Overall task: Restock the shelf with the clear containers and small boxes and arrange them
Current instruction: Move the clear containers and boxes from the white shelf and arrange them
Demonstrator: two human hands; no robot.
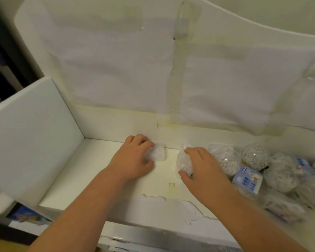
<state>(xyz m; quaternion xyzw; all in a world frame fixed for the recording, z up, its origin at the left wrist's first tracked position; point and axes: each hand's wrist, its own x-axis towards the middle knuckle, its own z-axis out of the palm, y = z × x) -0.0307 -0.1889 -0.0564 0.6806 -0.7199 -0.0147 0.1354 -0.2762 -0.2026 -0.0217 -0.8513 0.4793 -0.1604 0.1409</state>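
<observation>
My left hand (136, 155) grips a clear container (157, 153) that rests against the back wall of the white shelf (102, 171). My right hand (202, 170) holds a second clear container (184, 160) filled with small white pieces, standing a little to the right of the first. Further right, several more clear containers (224, 159) lie bunched together. Small light-blue boxes (247, 180) sit among them. My fingers hide part of both held containers.
A white side panel (31, 135) closes the shelf on the left. White paper taped to the back wall (116, 73) hangs above. The shelf's front edge (153, 211) has torn covering. A colourful package (27, 217) shows on a lower level at the bottom left.
</observation>
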